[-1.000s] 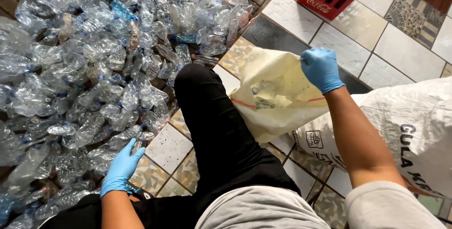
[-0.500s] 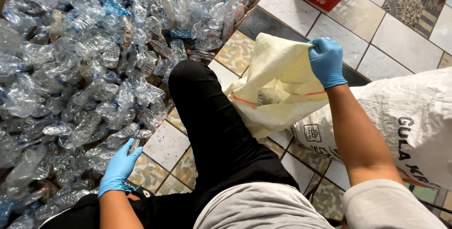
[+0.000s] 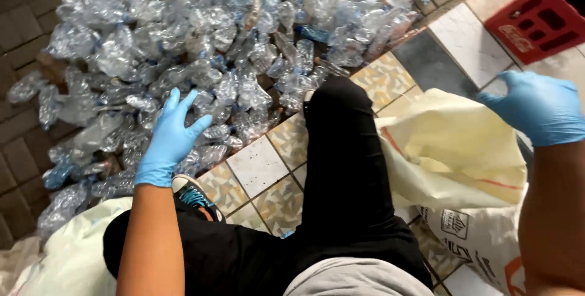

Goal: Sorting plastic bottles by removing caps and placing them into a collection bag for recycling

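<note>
My left hand (image 3: 171, 137) wears a blue glove and hovers with fingers spread just above the near edge of a large heap of crushed clear plastic bottles (image 3: 201, 46). My right hand (image 3: 539, 107), also gloved in blue, grips the upper edge of a pale yellow woven sack (image 3: 451, 144) at the right. My black-trousered leg (image 3: 347, 168) stretches forward between the two hands.
A red plastic crate (image 3: 536, 19) stands at the top right on patterned floor tiles (image 3: 259, 165). A white printed sack (image 3: 481, 241) lies under the yellow one. Another pale sack (image 3: 67, 259) sits at the bottom left beside my dark shoe (image 3: 192, 193). Brick paving lies left.
My left hand has lifted and reached forward over the bottles. The view has shifted, so the sack and my right hand now sit further right.
</note>
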